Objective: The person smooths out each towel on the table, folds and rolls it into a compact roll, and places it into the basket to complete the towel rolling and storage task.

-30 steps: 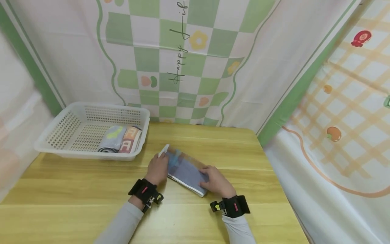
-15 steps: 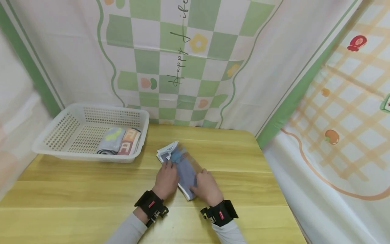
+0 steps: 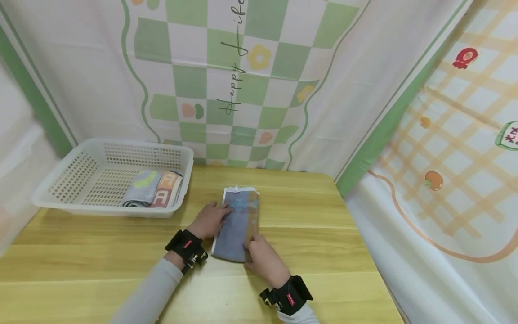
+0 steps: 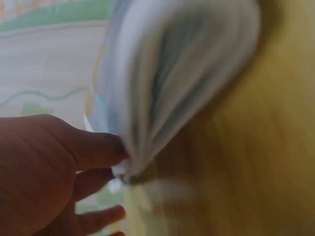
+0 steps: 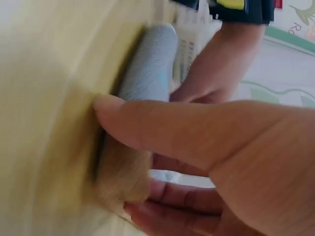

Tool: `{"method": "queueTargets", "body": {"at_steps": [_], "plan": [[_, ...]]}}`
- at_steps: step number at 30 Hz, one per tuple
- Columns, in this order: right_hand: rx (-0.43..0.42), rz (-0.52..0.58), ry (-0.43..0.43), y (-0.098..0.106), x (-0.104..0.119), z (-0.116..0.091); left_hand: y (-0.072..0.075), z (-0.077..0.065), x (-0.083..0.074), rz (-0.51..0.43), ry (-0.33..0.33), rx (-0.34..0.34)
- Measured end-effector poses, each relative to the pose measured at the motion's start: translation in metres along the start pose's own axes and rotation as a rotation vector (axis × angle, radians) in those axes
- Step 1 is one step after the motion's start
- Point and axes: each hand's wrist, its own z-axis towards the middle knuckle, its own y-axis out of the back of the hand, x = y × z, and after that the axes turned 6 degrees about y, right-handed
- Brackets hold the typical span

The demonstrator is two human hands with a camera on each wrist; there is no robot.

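Observation:
A folded towel [image 3: 232,234], grey-blue with a brown strip along its right side and a pale border, lies on the wooden table with its long side pointing away from me. My left hand [image 3: 208,220] holds its left edge; in the left wrist view the thumb and a finger pinch the corner of the stacked cloth layers [image 4: 192,64]. At the near right corner, my right hand [image 3: 265,261] grips the towel. The right wrist view shows that thumb across the rounded fold [image 5: 147,69], other fingers on the far side.
A white plastic basket [image 3: 69,204] stands at the back left of the table [image 3: 323,225]. Inside it sit a rolled grey towel [image 3: 141,186] with a yellow-green pattern and an orange-red folded one [image 3: 166,191]. Printed curtains [image 3: 243,90] hang behind and at both sides.
The towel has turned from slanting to nearly straight away from me. My left hand moved right, then back left to its left edge; my right hand shifted left and nearer.

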Motion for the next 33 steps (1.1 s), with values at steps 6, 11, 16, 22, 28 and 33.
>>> {"method": "queueTargets", "body": {"at_steps": [6,11,16,22,28,33], "plan": [[-0.042,-0.072,0.084,-0.005,0.003,0.006,0.005,-0.006,-0.001,-0.022,-0.064,-0.144],[-0.011,-0.020,0.049,-0.002,-0.005,0.010,0.011,-0.030,-0.017,-0.210,-0.126,-0.112],[-0.017,0.071,0.002,-0.002,-0.015,0.013,0.004,-0.051,-0.027,-0.330,-0.142,0.005],[-0.076,0.149,0.033,-0.006,-0.016,0.016,-0.013,-0.058,-0.031,-0.256,-0.119,-0.089],[-0.213,0.073,0.004,-0.004,-0.005,0.014,-0.014,-0.051,-0.034,-0.197,-0.051,-0.099],[-0.237,-0.049,0.054,-0.010,0.007,0.015,-0.004,-0.040,-0.037,-0.208,0.024,-0.009]]}}
